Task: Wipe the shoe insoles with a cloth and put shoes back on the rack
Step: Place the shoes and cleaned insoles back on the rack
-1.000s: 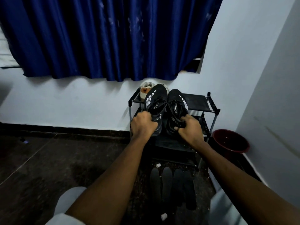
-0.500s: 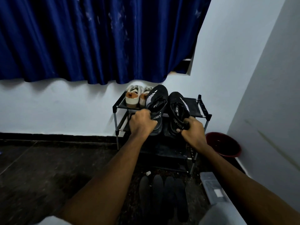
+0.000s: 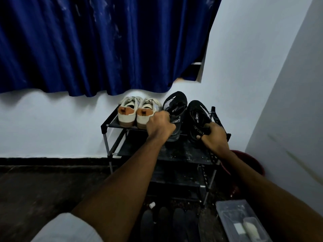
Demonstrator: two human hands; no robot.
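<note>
Rack (image 3: 104,128) check, top shelf: the 2 black shoes are on its right half, toes toward the wall and heels poking out past the front rail. The left hand (image 3: 160,124) has its fingers (image 3: 156,117) curled tight round the heel of the left shoe (image 3: 174,103). The right hand (image 3: 214,137) pinches the heel of the right shoe (image 3: 198,115), thumb under and the rest hooked over the back. Both shoes tilt toes-up a little and sit right against each other. Honestly can't tell if the soles lie flat on the shelf.

Same shelf, just left of them, is a white pair (image 3: 127,113) with orange heel patches, heels facing out, right beside the left hand.

Down on the floor (image 3: 43,189) in front of the rack, 4 dark insoles (image 3: 164,221) lie in a row between the forearms, with a small white cap (image 3: 152,205) near their top left. A clear box (image 3: 225,211) sits to their right with something pale inside. A red bucket (image 3: 253,163) stands in the corner by the rack, and a blue curtain (image 3: 87,46) hangs above it all.
</note>
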